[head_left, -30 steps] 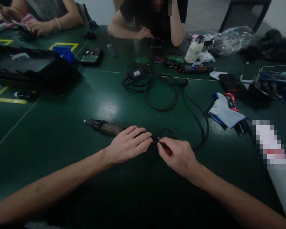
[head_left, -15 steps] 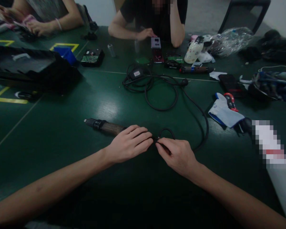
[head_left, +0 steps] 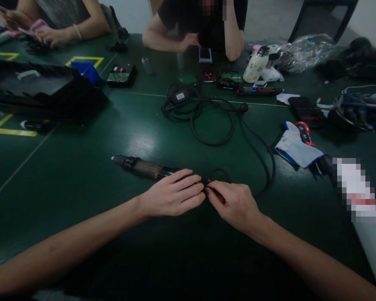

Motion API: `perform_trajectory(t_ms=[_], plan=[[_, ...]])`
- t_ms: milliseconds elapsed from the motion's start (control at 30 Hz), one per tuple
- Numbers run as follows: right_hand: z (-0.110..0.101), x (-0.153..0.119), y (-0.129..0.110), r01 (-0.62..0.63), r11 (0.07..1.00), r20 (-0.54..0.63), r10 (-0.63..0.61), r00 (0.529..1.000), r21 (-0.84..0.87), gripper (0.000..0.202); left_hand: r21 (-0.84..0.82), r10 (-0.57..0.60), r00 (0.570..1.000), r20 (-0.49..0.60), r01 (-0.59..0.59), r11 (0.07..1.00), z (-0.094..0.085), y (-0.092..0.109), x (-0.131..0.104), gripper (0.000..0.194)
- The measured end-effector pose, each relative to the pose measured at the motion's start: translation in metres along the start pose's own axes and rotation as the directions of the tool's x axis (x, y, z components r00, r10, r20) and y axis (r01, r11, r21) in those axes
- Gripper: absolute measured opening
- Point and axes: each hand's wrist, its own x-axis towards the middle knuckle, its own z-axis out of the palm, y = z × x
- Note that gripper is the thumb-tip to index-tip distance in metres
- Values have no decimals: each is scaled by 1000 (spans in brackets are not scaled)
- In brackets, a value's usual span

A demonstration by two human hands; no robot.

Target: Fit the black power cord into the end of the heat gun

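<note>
This looks like a workshop, apparently one where electronics are handled. A broad green worktop (head_left: 90, 142) is shared: one person (head_left: 166, 35) leans on it beyond the coiled black cable (head_left: 200, 99), and another person (head_left: 69, 19) works with both hands far to the cable's left. Also left of the cable lies a black casing (head_left: 131, 75) with a bare circuit board (head_left: 117, 77); farther left, yellow tape (head_left: 6, 131) marks out corners. Beyond the cable's right part lie another green board (head_left: 232, 76) and a slim cylindrical tool (head_left: 261, 90). Nearer than the cable is a power driver (head_left: 146, 168), and to its right, a white-and-blue work glove (head_left: 296, 146).
</note>
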Motion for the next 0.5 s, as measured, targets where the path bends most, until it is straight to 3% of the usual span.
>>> perform_trajectory(t_ms=[267,500], plan=[[0,0,0,-12,1000,9,12,1000,-14,20,-38,-37,999,28,38,999,2,-3,3,20],[-1,0,0,-7,1000,7,7,1000,-7,21,-68,-159,986,48,162,984,11,-3,2,22]])
